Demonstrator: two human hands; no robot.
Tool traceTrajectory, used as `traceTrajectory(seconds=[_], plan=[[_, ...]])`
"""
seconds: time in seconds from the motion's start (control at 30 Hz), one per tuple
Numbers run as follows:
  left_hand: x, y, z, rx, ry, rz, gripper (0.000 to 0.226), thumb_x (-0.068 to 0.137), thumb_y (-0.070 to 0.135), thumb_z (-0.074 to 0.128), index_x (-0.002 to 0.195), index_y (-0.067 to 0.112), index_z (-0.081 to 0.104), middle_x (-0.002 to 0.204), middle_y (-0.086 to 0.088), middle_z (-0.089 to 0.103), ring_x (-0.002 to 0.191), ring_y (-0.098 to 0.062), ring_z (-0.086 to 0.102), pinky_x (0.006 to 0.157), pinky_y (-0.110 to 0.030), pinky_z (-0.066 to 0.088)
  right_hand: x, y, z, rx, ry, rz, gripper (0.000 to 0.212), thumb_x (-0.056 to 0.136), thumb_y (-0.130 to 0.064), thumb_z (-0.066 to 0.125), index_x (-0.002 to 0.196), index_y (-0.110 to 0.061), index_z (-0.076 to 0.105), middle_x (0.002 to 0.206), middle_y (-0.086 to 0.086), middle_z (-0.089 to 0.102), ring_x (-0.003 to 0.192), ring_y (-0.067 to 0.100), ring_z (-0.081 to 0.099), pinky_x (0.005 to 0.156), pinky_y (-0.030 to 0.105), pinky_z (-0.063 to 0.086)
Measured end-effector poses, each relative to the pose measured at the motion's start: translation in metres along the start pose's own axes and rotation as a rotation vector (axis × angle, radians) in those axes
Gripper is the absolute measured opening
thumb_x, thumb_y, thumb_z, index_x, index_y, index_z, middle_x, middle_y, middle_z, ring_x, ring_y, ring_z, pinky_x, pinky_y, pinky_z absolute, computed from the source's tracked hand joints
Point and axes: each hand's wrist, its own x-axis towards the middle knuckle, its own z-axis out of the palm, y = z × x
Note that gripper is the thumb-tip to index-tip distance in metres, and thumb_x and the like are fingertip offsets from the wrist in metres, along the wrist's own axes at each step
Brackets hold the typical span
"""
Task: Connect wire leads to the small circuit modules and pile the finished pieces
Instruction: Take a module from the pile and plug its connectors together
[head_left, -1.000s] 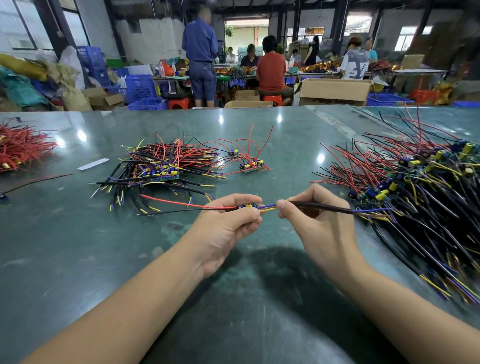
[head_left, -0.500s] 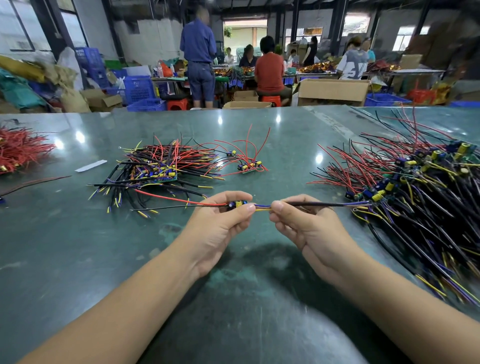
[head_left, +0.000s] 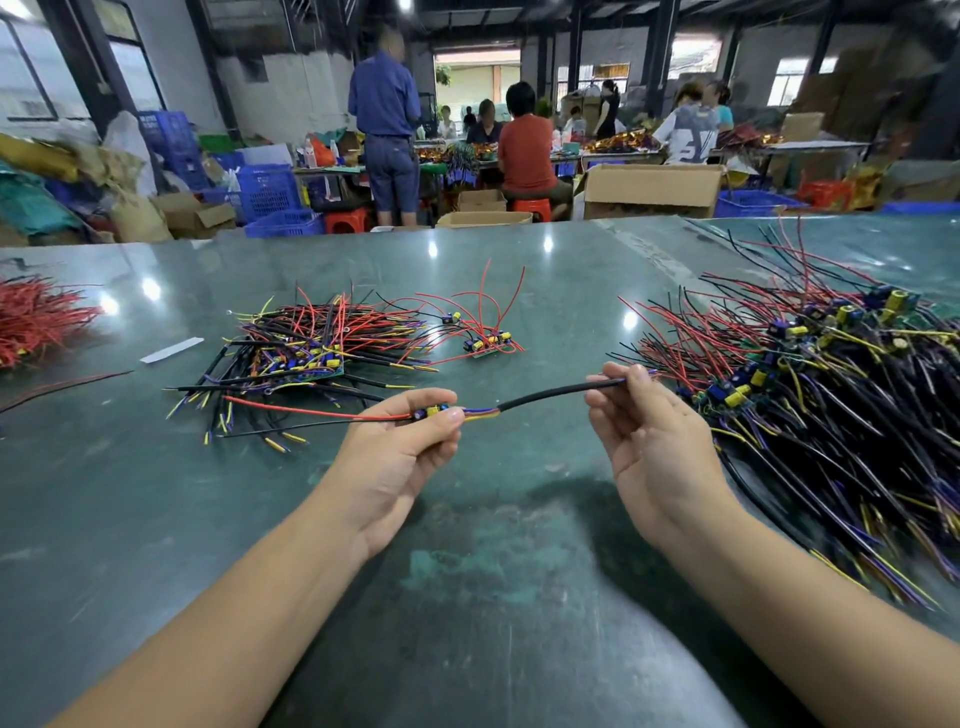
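My left hand (head_left: 400, 457) pinches a small circuit module (head_left: 432, 412) with yellow and blue parts; a red lead and a thin black lead trail off it to the left. From the module a black-sleeved wire (head_left: 550, 396) with yellow and purple cores runs up to the right. My right hand (head_left: 649, 436) pinches that wire's far end between thumb and fingertips. Both hands hover above the green table (head_left: 467, 571). A pile of wired modules (head_left: 306, 353) lies beyond my left hand. A few modules with red leads (head_left: 485, 343) lie behind the centre.
A large heap of modules with black, red and yellow wires (head_left: 831, 395) fills the right side. A bundle of red wires (head_left: 36, 317) lies at the far left, with a white strip (head_left: 171, 349) near it. People, cardboard boxes and blue crates stand beyond the table's far edge.
My hands have moved apart. The right hand slid outward and up along the black wire to its end, and the wire now stretches between both hands.
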Motion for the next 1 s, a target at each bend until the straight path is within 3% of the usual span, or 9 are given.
traceTrajectory(seconds=[0.27, 0.37, 0.47, 0.5, 0.57, 0.67, 0.77, 0.87, 1.0], plan=[[-0.002, -0.006, 0.01, -0.02, -0.071, -0.031, 0.023, 0.076, -0.008, 0.063, 0.07, 0.012, 0.073, 0.062, -0.002, 0.063, 0.052, -0.008, 0.06, 0.053, -0.016, 0.052, 0.008, -0.008, -0.005, 0.006, 0.066, -0.022, 0.028, 0.1, -0.015, 0.042, 0.081, -0.008, 0.06, 0.058, -0.003, 0.066, 0.049, 0.003, 0.057, 0.054, 0.012, 0.049], [-0.002, -0.006, 0.007, -0.014, -0.052, -0.023, 0.023, 0.077, -0.009, 0.063, 0.07, 0.011, 0.073, 0.061, -0.002, 0.062, 0.051, -0.008, 0.059, 0.052, -0.016, 0.052, 0.008, -0.008, -0.003, -0.155, 0.07, -0.078, 0.026, 0.099, -0.014, 0.044, 0.082, -0.009, 0.063, 0.063, -0.002, 0.068, 0.054, 0.005, 0.059, 0.061, 0.015, 0.05], [0.0, -0.004, 0.0, 0.03, 0.009, 0.024, 0.021, 0.079, -0.011, 0.062, 0.076, 0.008, 0.069, 0.06, -0.002, 0.061, 0.05, -0.007, 0.057, 0.051, -0.015, 0.051, 0.0, -0.004, -0.003, -0.618, 0.111, -0.367, 0.025, 0.098, -0.021, 0.05, 0.117, -0.009, 0.061, 0.112, 0.001, 0.065, 0.101, 0.002, 0.059, 0.099, 0.024, 0.044], [0.001, -0.004, -0.002, 0.064, 0.031, 0.049, 0.02, 0.08, -0.011, 0.062, 0.077, 0.008, 0.068, 0.06, -0.001, 0.06, 0.05, -0.007, 0.056, 0.051, -0.015, 0.051, -0.003, -0.003, -0.003, -0.793, 0.129, -0.5, 0.041, 0.097, -0.026, 0.052, 0.135, -0.012, 0.047, 0.133, -0.002, 0.052, 0.12, -0.001, 0.045, 0.11, 0.02, 0.029], [0.003, -0.003, -0.005, 0.144, 0.068, 0.096, 0.02, 0.081, -0.01, 0.063, 0.077, 0.01, 0.067, 0.061, -0.001, 0.058, 0.052, -0.007, 0.054, 0.053, -0.015, 0.05, -0.008, -0.004, -0.004, -1.066, 0.178, -0.819, 0.064, 0.092, -0.028, 0.054, 0.147, -0.01, 0.026, 0.147, -0.002, 0.03, 0.132, 0.005, 0.023, 0.113, 0.016, 0.008], [0.004, -0.006, -0.005, 0.232, 0.054, 0.119, 0.022, 0.081, -0.007, 0.065, 0.075, 0.014, 0.067, 0.062, 0.0, 0.057, 0.054, -0.009, 0.053, 0.055, -0.016, 0.049, -0.016, 0.004, -0.001, -1.341, -0.089, -1.106, 0.052, 0.087, -0.017, 0.058, 0.136, -0.003, 0.046, 0.135, 0.009, 0.05, 0.125, 0.027, 0.032, 0.112, 0.03, 0.021], [0.0, -0.008, -0.002, 0.271, -0.034, 0.112, 0.022, 0.08, -0.006, 0.066, 0.074, 0.015, 0.069, 0.062, -0.002, 0.058, 0.054, -0.008, 0.053, 0.055, -0.017, 0.048, -0.018, 0.017, 0.0, -1.576, -0.398, -1.064, 0.035, 0.084, -0.018, 0.062, 0.118, -0.009, 0.065, 0.112, 0.002, 0.067, 0.112, 0.031, 0.049, 0.1, 0.038, 0.041], [-0.003, -0.007, 0.0, 0.239, -0.073, 0.085, 0.02, 0.08, -0.006, 0.066, 0.075, 0.014, 0.069, 0.061, 0.0, 0.059, 0.054, -0.007, 0.054, 0.055, -0.016, 0.049, -0.013, 0.015, -0.002, -1.666, -0.471, -1.064, 0.014, 0.084, -0.025, 0.063, 0.089, -0.017, 0.073, 0.076, -0.003, 0.069, 0.079, 0.029, 0.061, 0.07, 0.036, 0.052], [-0.005, -0.006, 0.003, 0.19, -0.111, 0.067, 0.022, 0.08, -0.007, 0.065, 0.073, 0.014, 0.069, 0.062, 0.0, 0.058, 0.054, -0.007, 0.055, 0.054, -0.016, 0.049, -0.013, 0.01, -0.003, -1.679, -0.384, -0.938, 0.017, 0.089, -0.034, 0.058, 0.081, -0.024, 0.069, 0.068, -0.007, 0.064, 0.069, 0.025, 0.061, 0.05, 0.03, 0.044]])
